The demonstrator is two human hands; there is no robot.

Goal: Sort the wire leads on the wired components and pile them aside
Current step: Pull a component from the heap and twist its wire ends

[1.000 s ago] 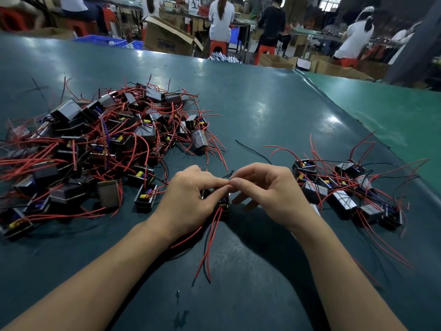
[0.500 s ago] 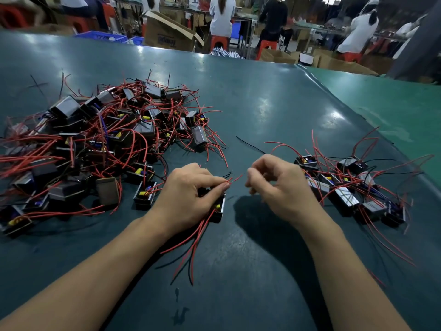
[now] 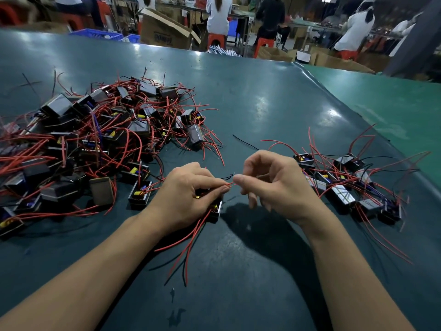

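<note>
On the left of the table (image 3: 262, 111) a large tangled heap (image 3: 95, 144) of components is left unsorted. At centre one component (image 3: 214, 209) is gripped by the left hand (image 3: 188, 199), its leads trailing toward the viewer, while a red lead tip is pinched, as far as can be judged, by the curled right hand (image 3: 274, 185). On the right a small pile (image 3: 346, 187) is judged done; the held component is mostly hidden.
</note>
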